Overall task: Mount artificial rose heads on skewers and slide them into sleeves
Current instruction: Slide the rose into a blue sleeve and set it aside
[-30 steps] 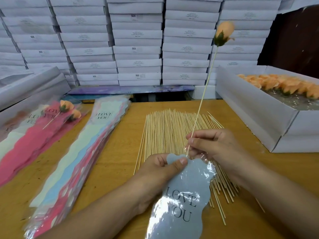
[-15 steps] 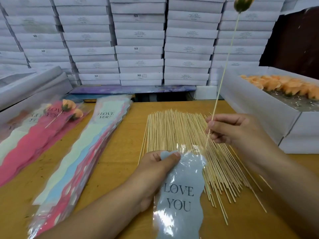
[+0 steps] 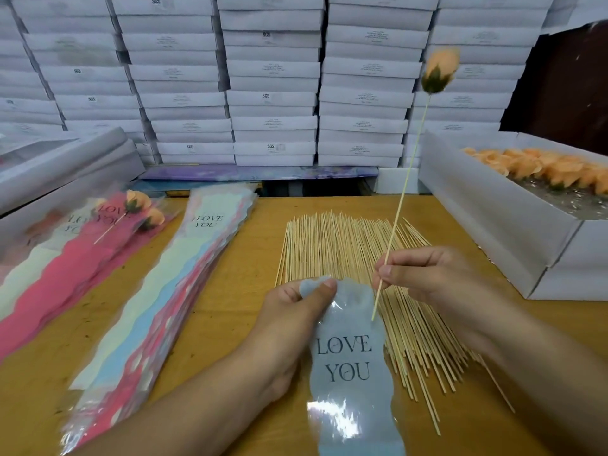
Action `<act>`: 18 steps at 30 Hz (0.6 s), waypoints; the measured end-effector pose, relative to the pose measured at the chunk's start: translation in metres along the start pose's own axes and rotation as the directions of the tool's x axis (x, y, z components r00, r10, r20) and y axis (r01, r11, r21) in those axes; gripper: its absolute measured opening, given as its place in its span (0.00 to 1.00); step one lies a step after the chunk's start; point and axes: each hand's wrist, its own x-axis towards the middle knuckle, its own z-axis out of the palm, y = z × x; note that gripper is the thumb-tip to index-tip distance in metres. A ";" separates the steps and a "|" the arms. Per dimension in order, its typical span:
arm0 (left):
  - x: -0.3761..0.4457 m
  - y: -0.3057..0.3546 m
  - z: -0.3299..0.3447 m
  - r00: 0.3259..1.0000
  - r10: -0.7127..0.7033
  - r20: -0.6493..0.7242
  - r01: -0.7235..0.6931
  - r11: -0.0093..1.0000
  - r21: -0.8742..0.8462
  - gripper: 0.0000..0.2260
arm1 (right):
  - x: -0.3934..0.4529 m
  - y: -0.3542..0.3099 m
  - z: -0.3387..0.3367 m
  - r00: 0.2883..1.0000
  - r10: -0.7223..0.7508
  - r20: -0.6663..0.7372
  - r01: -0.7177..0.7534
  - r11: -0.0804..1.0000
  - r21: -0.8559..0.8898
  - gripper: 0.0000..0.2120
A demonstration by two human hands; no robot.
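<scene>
left hand (image 3: 296,311): thumb and fingers pinch the top edge of the blue sleeve, near the table's front edge, forearm coming in from the front-left
blue sleeve (image 3: 348,357): pale blue, wavy-edged, clear film, "LOVE YOU" print; lies flat at the front-centre of the table, its top overlapping the near ends of the skewer pile
right hand (image 3: 427,274): fingers curled, pinching the held skewer close to its lower end, above the pile
held skewer (image 3: 404,189): tilted, top leaning right and away; lower tip sits over the sleeve's top right part, contact not clear
rose head (image 3: 440,71): peach bud with green base, mounted on the skewer's top end, blurred, in front of the stacked boxes
skewer pile (image 3: 335,245): loose bamboo sticks fanned across the table centre, right of the sleeve stack
sleeve stack (image 3: 164,291): mint, blue and pink empty sleeves, running from back-centre toward the front-left corner
finished roses (image 3: 138,205): two peach heads in sleeves on a pink pile at the left edge
open box (image 3: 493,212): white carton at the right edge, peach rose heads (image 3: 539,169) inside
table (image 3: 230,264): wood top
stacked boxes (image 3: 273,77): white cartons walled up behind the back edge
</scene>
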 end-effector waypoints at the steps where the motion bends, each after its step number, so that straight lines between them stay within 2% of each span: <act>1: 0.000 0.000 0.000 1.000 0.003 0.010 -0.003 1.000 0.003 0.10 | 0.001 0.002 0.001 1.000 0.006 -0.016 -0.006 1.000 0.001 0.03; 4: -0.001 0.001 0.000 0.999 -0.005 0.042 0.004 1.000 0.020 0.10 | 0.003 0.005 0.002 1.000 0.002 -0.009 -0.002 1.000 0.016 0.03; 8: -0.002 0.002 -0.001 0.996 -0.028 0.083 0.024 0.998 0.053 0.09 | -0.002 0.006 0.007 0.997 -0.075 0.030 0.075 0.997 0.006 0.03; 13: 0.004 0.008 -0.007 0.997 -0.047 0.059 0.045 0.998 0.032 0.07 | -0.002 0.007 0.010 0.992 -0.128 0.016 0.129 0.991 -0.030 0.08; 18: 0.004 0.020 -0.015 0.992 -0.046 0.121 0.045 0.999 0.008 0.07 | -0.002 0.007 0.008 0.990 -0.140 0.015 0.141 0.987 -0.072 0.09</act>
